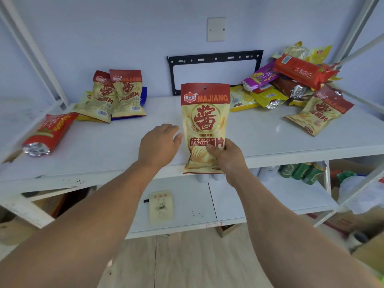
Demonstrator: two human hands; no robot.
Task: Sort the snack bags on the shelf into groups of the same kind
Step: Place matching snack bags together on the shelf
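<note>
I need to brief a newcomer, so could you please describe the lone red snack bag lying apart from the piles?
Look at the white upper shelf, far left end. The red bag lies near the front edge, alone, its silver crimped end toward you; neighbouring Majiang bags are beige.

I count four cream-and-red Majiang chip bags: one in my right hand (227, 156), two leaning together at the back left of the shelf (124, 142), and one lying flat (320, 113) at the front of the heap on the right. Red sleeve packs come to two that I can tell, one on the left (49, 132) and one atop the heap (301, 70). There is one purple pack (260, 77); the yellow bags (268, 97) overlap too much to count.
</note>
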